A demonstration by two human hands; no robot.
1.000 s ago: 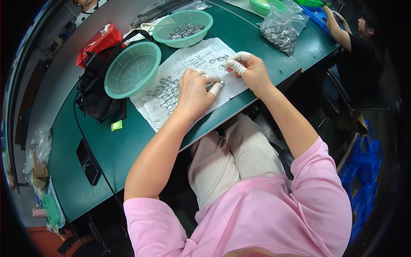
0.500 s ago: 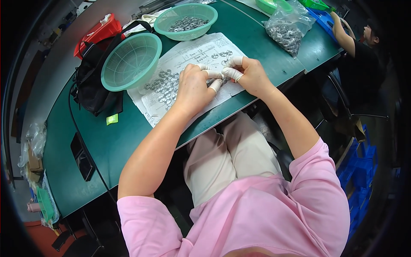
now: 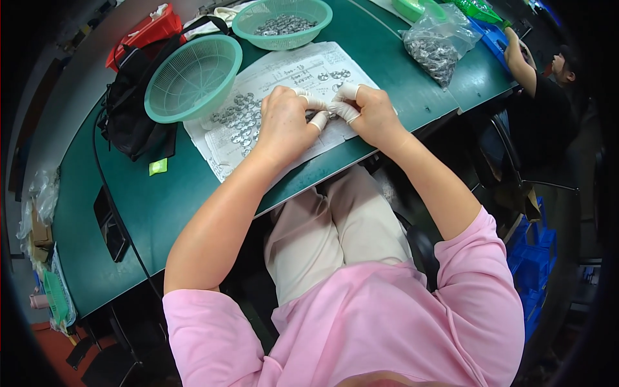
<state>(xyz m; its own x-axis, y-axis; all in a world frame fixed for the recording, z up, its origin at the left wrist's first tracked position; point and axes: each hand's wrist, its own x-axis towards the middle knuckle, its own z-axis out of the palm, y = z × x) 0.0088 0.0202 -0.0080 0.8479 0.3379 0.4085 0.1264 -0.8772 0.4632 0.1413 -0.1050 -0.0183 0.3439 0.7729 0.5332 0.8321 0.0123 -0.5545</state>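
My left hand (image 3: 285, 124) and my right hand (image 3: 373, 115) meet over the printed paper sheets (image 3: 303, 155), white finger cots on several fingertips. Both are closed in a pinch, fingertips touching around a small silver metal part, mostly hidden by the fingers. Left of my left hand, a loose spread of round silver metal discs (image 3: 244, 122) lies on the paper, some of it partly covered by that hand. A smaller group of discs (image 3: 336, 75) lies beyond my fingertips, near the paper's far right.
A green mesh basket (image 3: 193, 77) stands at the left; another (image 3: 284, 26) behind holds discs. A clear plastic bag (image 3: 435, 55) of metal parts sits at right. A black bag (image 3: 135, 106), red bin (image 3: 145, 35) and phone (image 3: 111, 226) are left. Another person's arm (image 3: 521, 68) reaches in at far right.
The view has shifted slightly. My fingertips have drawn closer together, and my right hand's fingers have turned a little around the small part. The discs on the paper look unchanged.
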